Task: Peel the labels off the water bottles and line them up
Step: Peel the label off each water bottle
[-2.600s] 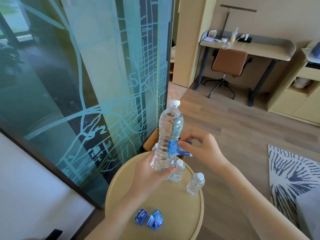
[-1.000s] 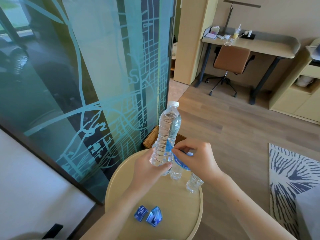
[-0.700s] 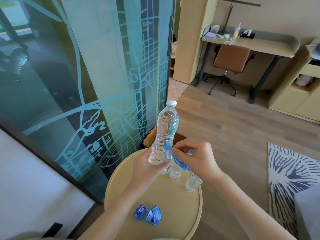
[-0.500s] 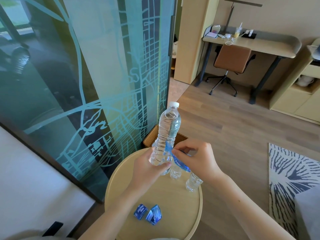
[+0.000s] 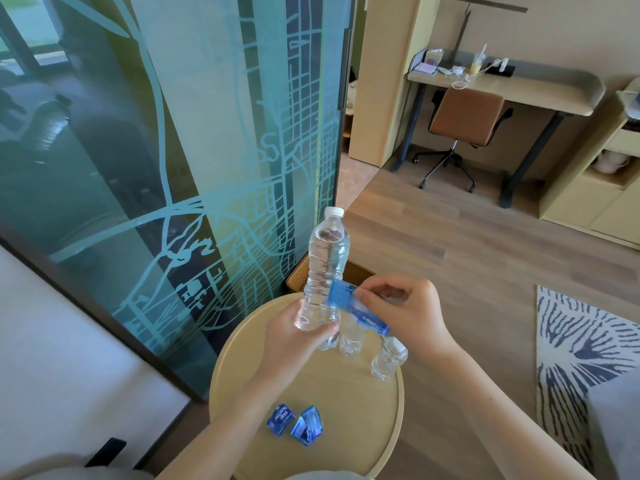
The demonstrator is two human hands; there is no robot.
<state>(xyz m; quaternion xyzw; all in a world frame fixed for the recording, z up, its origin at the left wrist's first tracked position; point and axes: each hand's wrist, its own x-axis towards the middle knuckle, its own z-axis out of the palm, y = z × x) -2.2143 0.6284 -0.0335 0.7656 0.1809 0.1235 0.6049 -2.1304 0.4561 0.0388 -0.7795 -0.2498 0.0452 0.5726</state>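
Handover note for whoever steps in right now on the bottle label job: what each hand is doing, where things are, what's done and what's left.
Left hand: grips the held bottle near its base, above the round table.
Right hand: pinches the blue label, which is partly peeled with one end on the bottle.
Done: a bare bottle and a second bare bottle stand on the table. A peeled label and a second peeled label lie near the front edge.
Left: finish this peel, put the label down, and line the bottle up with the others.

Saw blue label [image 5: 349,301] on clear bottle [image 5: 327,261], white cap [image 5: 334,212]; teal map-lined glass [image 5: 173,133]; navy-streaked white rug [image 5: 585,358].
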